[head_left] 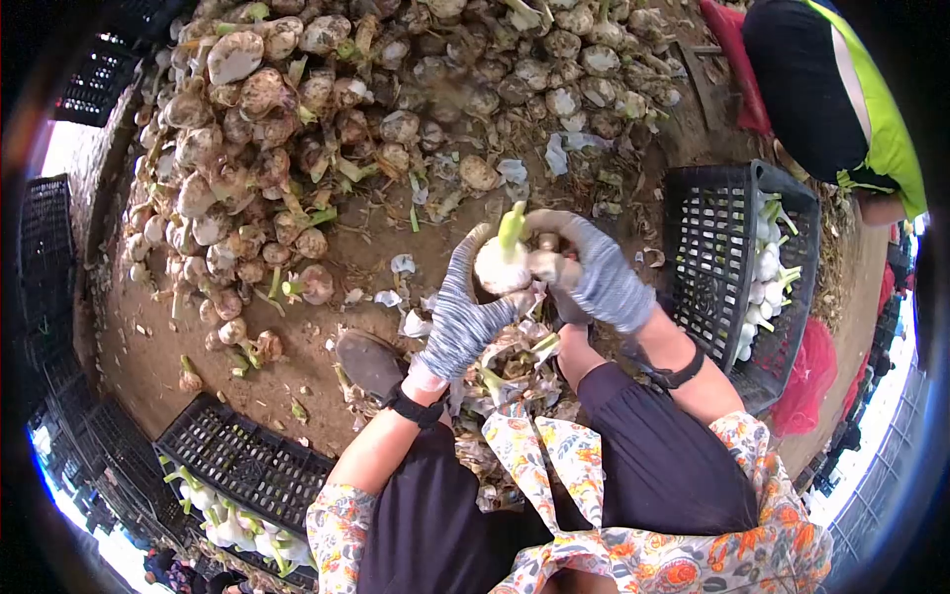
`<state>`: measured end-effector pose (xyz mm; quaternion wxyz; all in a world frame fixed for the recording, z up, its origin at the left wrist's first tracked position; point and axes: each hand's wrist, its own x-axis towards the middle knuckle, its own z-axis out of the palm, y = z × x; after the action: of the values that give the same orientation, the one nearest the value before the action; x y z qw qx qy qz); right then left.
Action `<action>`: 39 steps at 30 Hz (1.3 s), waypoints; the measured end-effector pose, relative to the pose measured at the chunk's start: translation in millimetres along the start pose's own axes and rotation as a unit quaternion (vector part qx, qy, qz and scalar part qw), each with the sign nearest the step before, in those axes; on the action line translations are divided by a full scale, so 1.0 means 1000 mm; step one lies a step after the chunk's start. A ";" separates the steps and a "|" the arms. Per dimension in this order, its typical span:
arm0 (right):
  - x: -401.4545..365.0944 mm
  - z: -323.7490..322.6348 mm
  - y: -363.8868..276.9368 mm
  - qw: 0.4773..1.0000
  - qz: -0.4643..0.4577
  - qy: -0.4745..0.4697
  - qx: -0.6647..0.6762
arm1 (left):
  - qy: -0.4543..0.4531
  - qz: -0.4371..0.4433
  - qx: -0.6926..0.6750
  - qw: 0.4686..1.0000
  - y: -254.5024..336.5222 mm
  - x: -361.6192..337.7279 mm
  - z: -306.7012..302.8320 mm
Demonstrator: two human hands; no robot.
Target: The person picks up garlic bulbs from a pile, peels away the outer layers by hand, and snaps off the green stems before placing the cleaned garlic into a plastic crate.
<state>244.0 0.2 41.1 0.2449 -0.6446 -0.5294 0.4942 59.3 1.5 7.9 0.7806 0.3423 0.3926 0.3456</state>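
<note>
Heap of muddy unpeeled bulbs (297, 109) on dirt ground (148, 366). Two black crates, right (712, 247) and lower left (237, 460), each holding cleaned white bulbs (764, 267). Loose peelings (515, 366). Red mesh bag (807, 381). Another person's yellow vest (886, 119), top right.

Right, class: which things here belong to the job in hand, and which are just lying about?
In the job: bulb, gripped by left hand and right hand; bulb pile; right crate and lower crate, both holding white bulbs.
Lying about: peelings; red bag; stacked crates at left.
</note>
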 end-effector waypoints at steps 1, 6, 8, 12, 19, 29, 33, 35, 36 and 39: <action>0.004 0.010 0.000 1.000 -0.028 0.011 -0.006 | -0.006 0.013 0.058 0.998 -0.005 0.002 -0.002; 0.018 0.023 0.018 0.995 -0.043 0.015 0.093 | 0.009 0.011 0.086 0.996 0.004 -0.001 0.000; 0.016 0.018 0.020 0.995 -0.068 0.024 0.069 | -0.004 0.032 0.122 0.992 -0.002 -0.001 -0.004; 0.010 -0.001 0.014 0.979 0.054 -0.061 0.187 | 0.015 0.013 0.037 0.999 0.015 -0.004 0.000; 0.000 -0.005 0.010 0.991 0.000 -0.121 0.057 | 0.021 -0.175 -0.221 0.959 0.003 0.009 -0.019; -0.007 0.015 0.008 0.976 0.014 -0.138 0.168 | 0.068 -0.318 -0.310 0.893 0.009 0.018 -0.027; 0.002 0.028 0.004 0.951 0.025 -0.057 0.302 | 0.079 -0.146 -0.240 0.956 0.008 0.012 -0.005; 0.001 0.033 0.006 0.940 0.038 -0.011 0.340 | 0.166 -0.142 -0.253 0.942 -0.005 0.016 0.007; 0.000 0.032 0.006 0.940 0.038 -0.011 0.339 | 0.125 -0.158 -0.234 0.951 -0.008 0.015 -0.004; -0.003 0.029 0.004 0.942 0.034 -0.029 0.333 | -0.042 -0.305 -0.245 0.919 -0.002 0.015 -0.034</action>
<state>220.1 -9.5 27.8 0.4128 -0.5293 -0.3196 0.6688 37.6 21.3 -15.3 0.9233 0.0180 0.3479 0.1615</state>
